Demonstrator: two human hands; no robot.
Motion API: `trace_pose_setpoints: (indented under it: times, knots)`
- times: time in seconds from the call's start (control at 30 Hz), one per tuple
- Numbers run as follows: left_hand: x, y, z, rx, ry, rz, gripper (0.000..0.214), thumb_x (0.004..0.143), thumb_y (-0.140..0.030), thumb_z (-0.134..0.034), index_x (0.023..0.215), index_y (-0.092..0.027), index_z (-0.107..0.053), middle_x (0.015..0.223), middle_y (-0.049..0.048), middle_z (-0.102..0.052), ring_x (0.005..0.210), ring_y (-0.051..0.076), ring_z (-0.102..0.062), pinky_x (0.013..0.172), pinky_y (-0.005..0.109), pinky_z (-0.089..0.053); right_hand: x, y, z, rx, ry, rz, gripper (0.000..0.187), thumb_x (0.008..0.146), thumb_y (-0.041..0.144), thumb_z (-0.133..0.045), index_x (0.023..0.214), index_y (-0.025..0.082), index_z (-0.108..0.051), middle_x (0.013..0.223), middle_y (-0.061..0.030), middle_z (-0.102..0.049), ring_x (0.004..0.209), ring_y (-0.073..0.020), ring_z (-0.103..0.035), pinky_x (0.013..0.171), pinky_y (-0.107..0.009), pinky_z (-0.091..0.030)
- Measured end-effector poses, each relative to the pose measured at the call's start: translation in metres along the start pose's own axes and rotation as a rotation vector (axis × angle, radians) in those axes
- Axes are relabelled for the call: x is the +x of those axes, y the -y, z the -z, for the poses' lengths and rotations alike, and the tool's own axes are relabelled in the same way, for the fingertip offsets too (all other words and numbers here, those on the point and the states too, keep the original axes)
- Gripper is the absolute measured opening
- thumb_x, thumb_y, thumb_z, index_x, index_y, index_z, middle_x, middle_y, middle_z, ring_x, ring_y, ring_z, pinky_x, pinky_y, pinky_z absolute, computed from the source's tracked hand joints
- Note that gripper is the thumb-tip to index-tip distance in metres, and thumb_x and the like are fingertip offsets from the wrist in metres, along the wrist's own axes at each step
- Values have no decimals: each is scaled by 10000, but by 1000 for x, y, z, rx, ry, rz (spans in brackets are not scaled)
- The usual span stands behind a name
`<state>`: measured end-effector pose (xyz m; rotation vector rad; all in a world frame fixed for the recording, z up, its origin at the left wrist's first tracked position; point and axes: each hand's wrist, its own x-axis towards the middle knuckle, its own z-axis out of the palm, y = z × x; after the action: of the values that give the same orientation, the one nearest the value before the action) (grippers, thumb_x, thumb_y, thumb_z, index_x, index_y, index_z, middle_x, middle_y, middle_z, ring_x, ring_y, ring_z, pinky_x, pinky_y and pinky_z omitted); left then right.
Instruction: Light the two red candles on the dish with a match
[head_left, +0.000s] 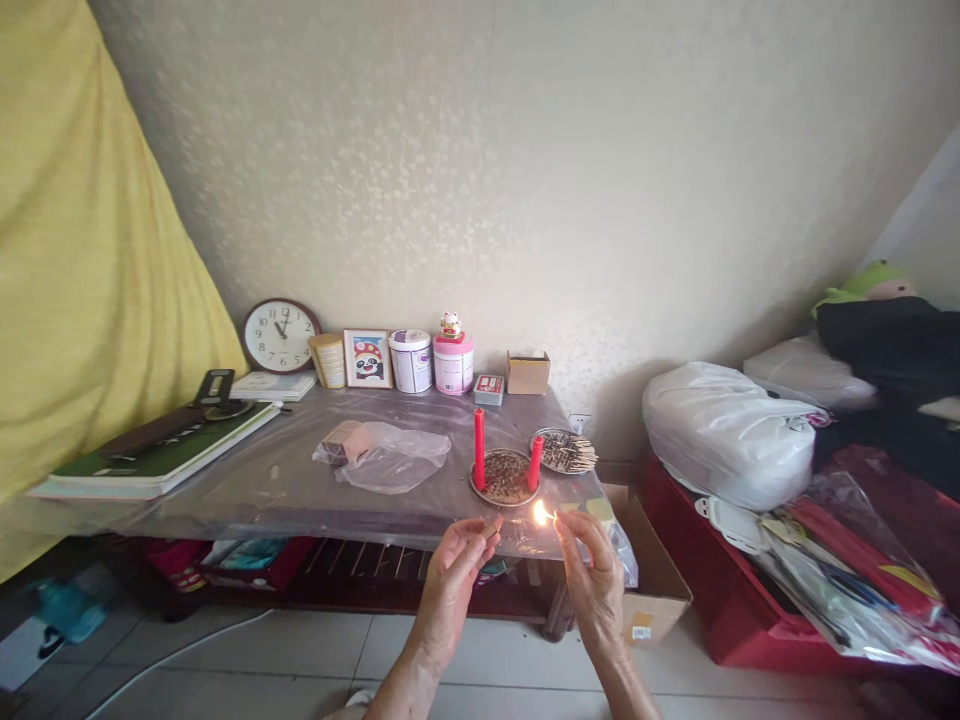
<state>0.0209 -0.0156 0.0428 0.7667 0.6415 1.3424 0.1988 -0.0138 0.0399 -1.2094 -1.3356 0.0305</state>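
Note:
A lit match (550, 517) is pinched in the fingertips of my right hand (596, 580), its bright flame pointing left over the table's front edge. My left hand (454, 585) is closed on a small brownish piece (492, 530), mostly hidden by the fingers. Just beyond my hands, two red candles stand upright on a round metal plate (506, 477) littered with dark bits. The left candle (479, 450) is taller than the right candle (535, 462). No flame shows on either wick. Behind to the right, a second round plate (562, 450) carries several pale matchsticks.
A plastic bag (394, 458) with a small box lies left of the candles on the plastic-covered table (300, 470). A clock (281, 335), picture frame (368, 358), tins and an open carton (528, 373) line the wall. A cardboard box (660, 590) stands on the floor at right.

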Motion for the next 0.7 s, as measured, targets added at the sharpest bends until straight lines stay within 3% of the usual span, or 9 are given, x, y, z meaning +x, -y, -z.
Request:
trace_pose_setpoints:
  times: [0.4,0.7]
  knots:
    - [0,0,2,3,-11,0,181,811,-329,-645,938,-202,-670,1098,78,-716,1016,201,-611,982,370,-384,6,0,4,450,-152,-494,260,670,420,-753,811,202,-752,835,-48,-754,789,-216,-673,741,-343,-545]
    - [-1,0,1,-8,2,15,161,833,-309,-625,939,-190,-646,1121,88,-715,1013,188,-611,1010,389,-364,7,-2,6,520,-154,-588,265,644,392,-780,824,202,-740,781,-17,-734,703,-172,-655,683,-299,-517]
